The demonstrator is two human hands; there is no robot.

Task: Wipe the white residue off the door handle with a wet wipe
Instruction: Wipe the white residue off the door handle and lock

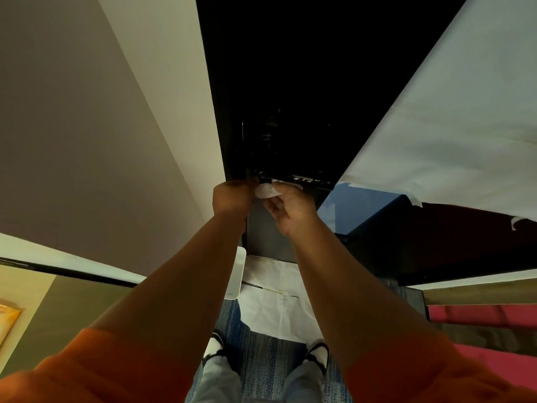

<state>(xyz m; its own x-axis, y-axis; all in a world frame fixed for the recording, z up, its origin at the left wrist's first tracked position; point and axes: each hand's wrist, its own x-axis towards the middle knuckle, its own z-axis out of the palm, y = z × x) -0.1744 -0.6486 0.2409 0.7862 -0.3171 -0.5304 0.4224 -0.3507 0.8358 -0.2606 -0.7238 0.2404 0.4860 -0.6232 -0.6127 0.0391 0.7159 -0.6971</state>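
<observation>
With the right hand (pixel 290 207) pinching the wet wipe (pixel 266 191) against the door handle's (pixel 309 181) left end, press firmly and drag right over the white residue (pixel 302 178), the left hand (pixel 232 196) steadying (curled, its hold unclear).

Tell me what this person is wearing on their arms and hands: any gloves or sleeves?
No gloves: the left hand and right hand are bare, with no ring or watch showing. The left sleeve and right sleeve are orange knit fabric and end near the elbows, so both forearms are uncovered.
</observation>
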